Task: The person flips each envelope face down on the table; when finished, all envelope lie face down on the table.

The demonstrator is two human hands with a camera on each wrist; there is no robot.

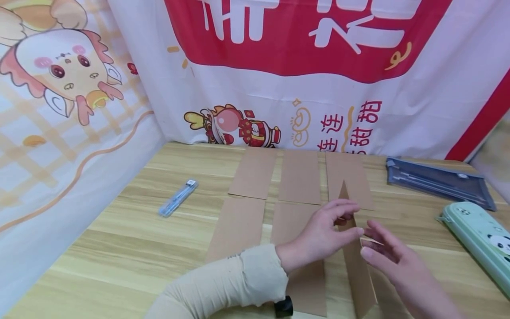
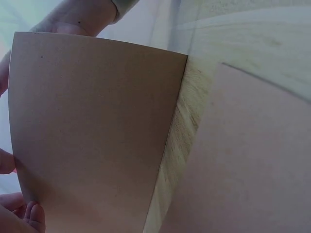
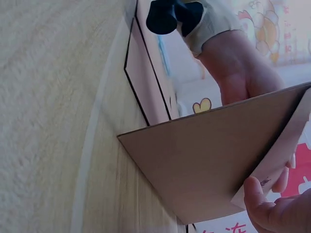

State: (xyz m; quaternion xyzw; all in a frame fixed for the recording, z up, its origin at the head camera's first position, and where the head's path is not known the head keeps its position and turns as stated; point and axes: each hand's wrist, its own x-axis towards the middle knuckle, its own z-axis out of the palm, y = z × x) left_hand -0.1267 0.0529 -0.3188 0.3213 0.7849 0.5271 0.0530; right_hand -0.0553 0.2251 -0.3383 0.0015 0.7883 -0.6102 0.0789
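Observation:
A brown cardboard sheet (image 1: 360, 283) stands on its long edge on the table between my hands. My left hand (image 1: 320, 235) comes over from the left and grips its upper edge, fingers curled. From the other side my right hand (image 1: 402, 266) pinches the same edge. In the right wrist view a narrow flap (image 3: 277, 158) is bent along the top of the sheet, with the right thumb (image 3: 257, 194) against it. The left wrist view shows the sheet's broad face (image 2: 97, 121), with left fingertips (image 2: 34, 216) at its edge. The sheet hides part of each hand.
Several flat cardboard pieces (image 1: 299, 177) lie in two rows on the wood-grain table (image 1: 119, 266). A slim clear plastic case (image 1: 178, 198) is at the left. To the right are a dark mesh pouch (image 1: 438, 181) and a green panda pencil case (image 1: 478, 239). A printed cloth (image 1: 247, 88) hangs behind.

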